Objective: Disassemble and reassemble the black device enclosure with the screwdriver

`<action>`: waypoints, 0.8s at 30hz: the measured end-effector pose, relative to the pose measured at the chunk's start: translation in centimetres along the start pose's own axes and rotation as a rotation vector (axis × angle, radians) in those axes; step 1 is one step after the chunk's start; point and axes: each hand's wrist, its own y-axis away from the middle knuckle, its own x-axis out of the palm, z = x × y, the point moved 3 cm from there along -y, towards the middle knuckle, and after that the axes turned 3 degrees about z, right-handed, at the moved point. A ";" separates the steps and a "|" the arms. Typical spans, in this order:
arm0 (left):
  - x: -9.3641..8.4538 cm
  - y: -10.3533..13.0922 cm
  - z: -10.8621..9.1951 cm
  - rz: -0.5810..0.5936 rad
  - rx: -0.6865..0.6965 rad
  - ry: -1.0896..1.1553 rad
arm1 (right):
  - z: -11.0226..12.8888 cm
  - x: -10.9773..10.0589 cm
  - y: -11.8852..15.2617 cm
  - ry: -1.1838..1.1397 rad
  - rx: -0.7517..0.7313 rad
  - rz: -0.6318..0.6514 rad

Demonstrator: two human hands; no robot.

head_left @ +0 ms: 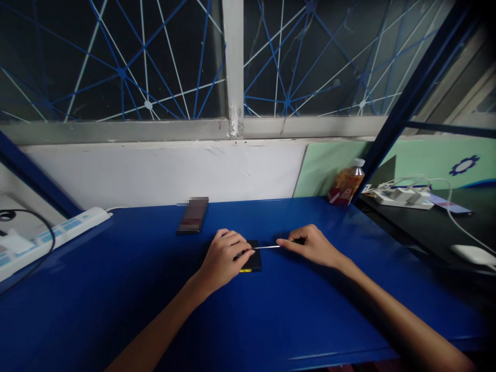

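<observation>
A flat black box point(253, 262) with a yellow label on its front edge lies on the blue table point(248, 320). My left hand point(227, 256) rests over the box's left part, thumb and fingertips pinched at the tip end of a thin metal rod point(268, 247). What else those fingers hold, if anything, is hidden. To the right, my right hand point(308, 245) is closed around the other end of the rod, where a bit of dark handle shows between the fingers. The rod runs nearly level between the two hands, above the box's right edge.
A dark phone-like object point(194, 214) lies behind my left hand. At the left edge is a white power strip point(77, 227) with a black cable. A bottle point(349, 183) stands at the back right, beside a black desk point(418, 227) with another power strip point(403, 197).
</observation>
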 end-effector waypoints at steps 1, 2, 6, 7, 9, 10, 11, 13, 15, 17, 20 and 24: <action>0.0 0.0 0.0 -0.003 0.001 -0.001 | 0.1 0.0 0.0 -0.003 -0.006 -0.001; 0.0 0.0 0.0 -0.006 0.001 0.000 | 0.1 0.0 0.0 -0.005 -0.012 -0.004; 0.0 0.0 0.0 -0.002 0.001 0.006 | 0.4 0.0 0.0 0.005 -0.025 -0.008; 0.0 0.0 0.0 0.003 -0.001 0.007 | 0.5 0.0 0.0 0.013 -0.025 -0.009; 0.2 0.0 0.0 0.010 -0.003 0.007 | 0.7 0.0 0.0 0.028 -0.026 -0.008; 0.2 0.1 0.1 0.011 -0.003 0.007 | 0.8 0.0 0.0 0.033 -0.026 -0.009; 0.3 0.1 0.1 0.010 -0.002 0.007 | 0.8 0.0 0.0 0.039 -0.026 -0.012; 0.4 0.2 0.2 0.012 -0.003 0.009 | 1.0 0.0 0.0 0.057 -0.026 -0.020; 0.4 0.2 0.1 0.023 -0.004 0.009 | 1.2 0.0 0.0 0.081 -0.028 -0.030; 0.3 0.2 0.0 0.033 -0.011 -0.020 | 1.3 0.0 0.1 0.101 -0.035 -0.034; 0.1 0.1 -0.1 0.060 -0.045 -0.115 | 1.3 -0.3 0.1 0.126 -0.038 -0.040; 0.6 0.4 0.0 0.178 -0.058 -0.142 | 0.4 -1.3 0.1 0.153 0.015 -0.079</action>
